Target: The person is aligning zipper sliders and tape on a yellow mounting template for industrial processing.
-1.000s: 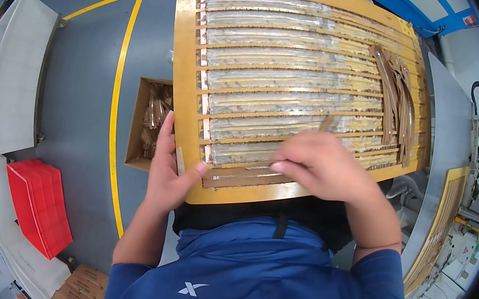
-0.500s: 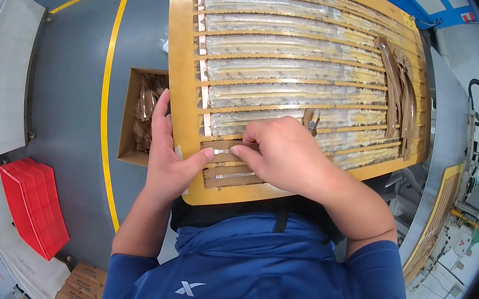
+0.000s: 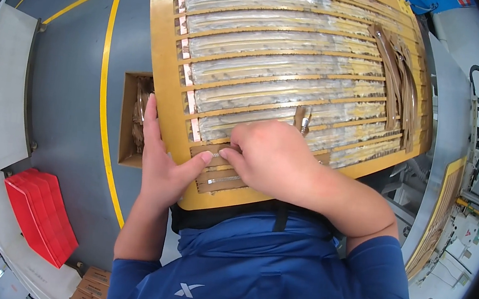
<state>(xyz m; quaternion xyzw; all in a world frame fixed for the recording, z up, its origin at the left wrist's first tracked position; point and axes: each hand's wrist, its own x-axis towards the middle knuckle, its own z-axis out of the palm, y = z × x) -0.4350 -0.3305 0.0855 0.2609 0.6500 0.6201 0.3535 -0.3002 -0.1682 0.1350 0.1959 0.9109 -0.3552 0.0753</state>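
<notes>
Your right hand (image 3: pixel 278 157) is curled with its fingertips pinched down on a brown zipper strip (image 3: pixel 217 178) lying in the lowest slots of the yellow slotted board (image 3: pixel 162 48); the metal teeth of the zipper show just below your knuckles, and a small metal slider (image 3: pixel 302 119) pokes up just beyond the back of that hand. Your left hand (image 3: pixel 164 167) clasps the board's near left edge, fingers stretched up along the rim and the thumb (image 3: pixel 196 162) pressed onto the board's face, its tip touching the same strip right beside your right fingertips. The board rests against your body and tilts away from you, its upper slots filled with long clear-wrapped strips (image 3: pixel 287 65), and a bundle of loose brown strips (image 3: pixel 397 79) lies across its right end. Past the board's left edge, a cardboard box (image 3: pixel 132 117) sits on the grey floor just inside a yellow floor line (image 3: pixel 106 83), with red bins (image 3: pixel 34 216) farther left.
</notes>
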